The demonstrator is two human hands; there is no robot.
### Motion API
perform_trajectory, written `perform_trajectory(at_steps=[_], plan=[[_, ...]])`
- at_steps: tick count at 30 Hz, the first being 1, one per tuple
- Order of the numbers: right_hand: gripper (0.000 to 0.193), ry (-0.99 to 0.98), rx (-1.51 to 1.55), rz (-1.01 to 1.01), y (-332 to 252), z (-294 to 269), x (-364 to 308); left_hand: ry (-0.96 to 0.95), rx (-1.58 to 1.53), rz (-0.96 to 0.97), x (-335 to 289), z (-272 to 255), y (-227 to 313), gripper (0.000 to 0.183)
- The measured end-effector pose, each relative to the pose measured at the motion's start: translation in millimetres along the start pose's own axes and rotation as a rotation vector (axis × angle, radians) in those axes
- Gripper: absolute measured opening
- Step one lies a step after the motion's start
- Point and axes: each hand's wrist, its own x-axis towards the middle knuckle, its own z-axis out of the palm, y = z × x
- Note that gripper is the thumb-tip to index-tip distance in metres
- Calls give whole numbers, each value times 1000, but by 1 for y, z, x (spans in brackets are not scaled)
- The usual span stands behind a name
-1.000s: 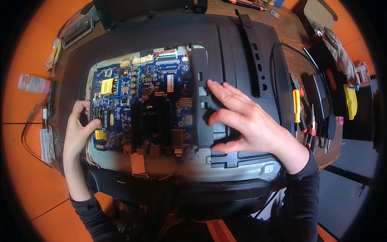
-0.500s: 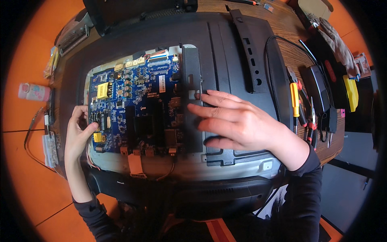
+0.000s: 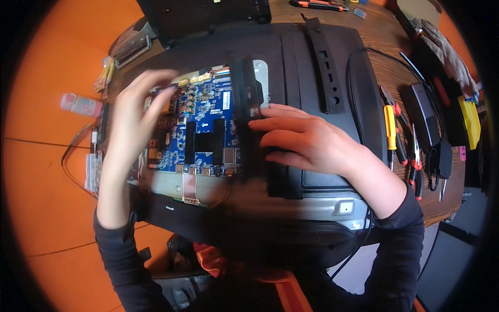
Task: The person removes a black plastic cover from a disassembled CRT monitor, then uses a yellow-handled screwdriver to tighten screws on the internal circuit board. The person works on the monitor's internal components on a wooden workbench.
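Note:
A blue circuit board [image 3: 208, 112] lies on a silver metal plate [image 3: 163, 182] on the back of a large black panel, perhaps a screen. Along the board's right side stands a long black slotted strip [image 3: 244, 86], tilted and blurred at its lower part. The fingers of my right hand [image 3: 309, 138] close on the strip's right edge from the right. My left hand [image 3: 138, 106], smeared by motion, hovers above the board's upper left corner. Its thumb and fingers are bent and apart, with nothing seen between them. A white ribbon cable [image 3: 191, 187] hangs off the board's near edge.
Another black slotted strip [image 3: 326, 67] lies on the panel farther right, beside a black cable [image 3: 351, 93]. Right of the panel are a yellow screwdriver [image 3: 389, 127], red-handled pliers [image 3: 400, 140] and a glove [image 3: 447, 57]. A black cover [image 3: 205, 23] stands behind; a pink bottle [image 3: 81, 104] is at left.
My left hand has left the board's left edge and moved up and right over its corner. The black strip under my right hand has tilted and shifted left against the plate. The view has swung slightly.

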Motion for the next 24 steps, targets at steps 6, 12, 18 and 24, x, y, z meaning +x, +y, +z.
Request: perform_trajectory(at_steps=[6, 12, 18, 24], plan=[[23, -8, 4, -17, 0, -1, -1, -79, 98, 309, 74, 38, 18, 30], [27, 20, 56, -62, 2, 1, 0, -422, 220, 529, 87, 48, 35, 26], [27, 320, 226, 14, 2, -7, 4, -352, 152, 592, 74, 11, 34, 19], [21, 476, 181, 78, 5, -6, 8, -225, 220, 419, 33, 4, 31, 29]])
